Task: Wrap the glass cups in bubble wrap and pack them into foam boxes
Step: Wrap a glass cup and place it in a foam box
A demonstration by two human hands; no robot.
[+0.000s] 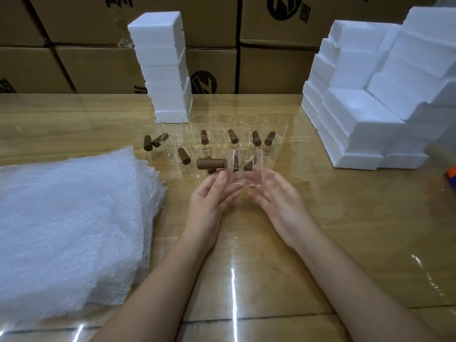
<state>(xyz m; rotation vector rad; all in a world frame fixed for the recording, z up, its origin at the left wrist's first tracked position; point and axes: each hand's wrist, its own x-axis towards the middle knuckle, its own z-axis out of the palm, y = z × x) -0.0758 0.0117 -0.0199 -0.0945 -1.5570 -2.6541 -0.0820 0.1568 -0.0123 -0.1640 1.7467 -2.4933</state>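
I hold a clear glass cup (246, 169) with a brown wooden handle (211, 163) above the table, between both hands. My left hand (209, 201) grips its left side just below the handle. My right hand (276, 196) cradles its right side and base. Behind it, several more clear glass cups (227, 124) with brown handles stand in rows on the table. A thick stack of bubble wrap sheets (66, 223) lies at the left. White foam boxes stand in a tall stack (164, 67) at the back and a large pile (370, 95) at the right.
The wooden table (345, 230) has a glossy clear cover. Brown cardboard cartons (271, 67) form a wall along the far edge. An orange and blue object (451, 177) peeks in at the right edge, beside a cardboard tube.
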